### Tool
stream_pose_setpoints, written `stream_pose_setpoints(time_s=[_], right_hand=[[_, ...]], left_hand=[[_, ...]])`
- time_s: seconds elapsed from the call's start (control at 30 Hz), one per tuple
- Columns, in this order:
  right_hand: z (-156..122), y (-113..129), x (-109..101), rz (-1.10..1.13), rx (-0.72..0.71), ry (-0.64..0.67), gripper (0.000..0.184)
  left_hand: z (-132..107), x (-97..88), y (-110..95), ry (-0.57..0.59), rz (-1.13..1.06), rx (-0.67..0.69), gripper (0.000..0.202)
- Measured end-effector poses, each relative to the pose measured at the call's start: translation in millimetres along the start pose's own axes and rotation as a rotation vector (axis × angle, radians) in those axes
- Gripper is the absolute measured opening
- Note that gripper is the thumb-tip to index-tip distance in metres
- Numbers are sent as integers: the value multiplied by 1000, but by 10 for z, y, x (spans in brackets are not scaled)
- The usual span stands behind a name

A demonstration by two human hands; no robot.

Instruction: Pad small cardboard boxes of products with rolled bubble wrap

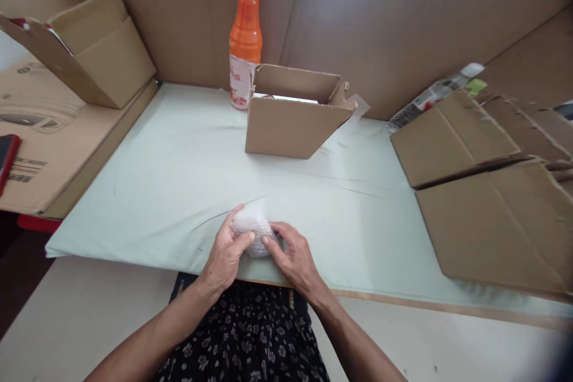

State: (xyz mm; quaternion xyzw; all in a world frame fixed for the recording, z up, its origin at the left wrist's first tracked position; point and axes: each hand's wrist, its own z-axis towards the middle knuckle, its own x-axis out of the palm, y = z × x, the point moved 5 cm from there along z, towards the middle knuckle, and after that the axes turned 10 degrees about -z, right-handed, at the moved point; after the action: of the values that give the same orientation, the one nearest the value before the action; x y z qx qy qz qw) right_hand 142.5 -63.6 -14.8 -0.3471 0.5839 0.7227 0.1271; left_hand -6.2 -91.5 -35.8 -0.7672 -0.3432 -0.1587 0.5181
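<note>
A small bundle of clear bubble wrap (253, 219) is held between both hands near the front edge of the table. On its left side my left hand (227, 249) grips it, thumb pressed on top. My right hand (292, 250) is closed around the right side, its thumb close to the left one. What the wrap contains, if anything, cannot be made out. Beyond the hands stands an open cardboard box (286, 128) with something white inside.
An orange drink bottle (246, 42) stands behind the middle box. Cardboard boxes (496, 227) line the right, with a clear plastic bottle (436, 95) behind. At left, an open box (111, 54) sits on a larger printed carton (49, 131) beside a red-edged phone (6, 158).
</note>
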Motion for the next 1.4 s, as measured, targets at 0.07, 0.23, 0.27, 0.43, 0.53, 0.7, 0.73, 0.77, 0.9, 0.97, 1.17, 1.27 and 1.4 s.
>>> stream_pose_setpoints(time_s=[0.07,0.23,0.27,0.43,0.53,0.7,0.73,0.77,0.9,0.97,1.17,1.27,1.4], right_hand=[[5,10,-105,-1,13,-46,36],[109,4,-150,174,90,109,44],[124,-1,-147,207,107,103,37],[169,-66,-177,334,180,133,30],[207,-71,-244,295,161,303,43],[312,-60,-468,38,134,537,18],[354,-45,-561,-14,118,560,16],[411,-21,-681,-46,98,572,16],[872,144,-1404,43,12,423,21],[1262,204,-1861,110,-34,134,29],[2273,114,-2499,-464,127,-389,37],[2472,155,-2401,-916,238,-234,20],[2666,275,-2195,-1235,256,-18,20]], left_hand=[[-33,7,-41,40,103,-13,83],[-128,68,-91,204,403,-14,83],[-132,70,-93,216,404,-1,83],[-111,50,-44,327,432,-76,72],[-58,63,-72,370,722,5,71],[101,229,-90,579,1033,64,75],[155,279,-140,617,1051,83,75],[222,343,-231,641,1070,138,74],[545,801,-932,570,1233,799,61],[717,1100,-1255,493,1316,1150,57],[1294,1650,-1472,312,1472,1473,46],[1356,1669,-1405,263,1457,1535,42],[1342,1655,-1383,252,1454,1533,40]])
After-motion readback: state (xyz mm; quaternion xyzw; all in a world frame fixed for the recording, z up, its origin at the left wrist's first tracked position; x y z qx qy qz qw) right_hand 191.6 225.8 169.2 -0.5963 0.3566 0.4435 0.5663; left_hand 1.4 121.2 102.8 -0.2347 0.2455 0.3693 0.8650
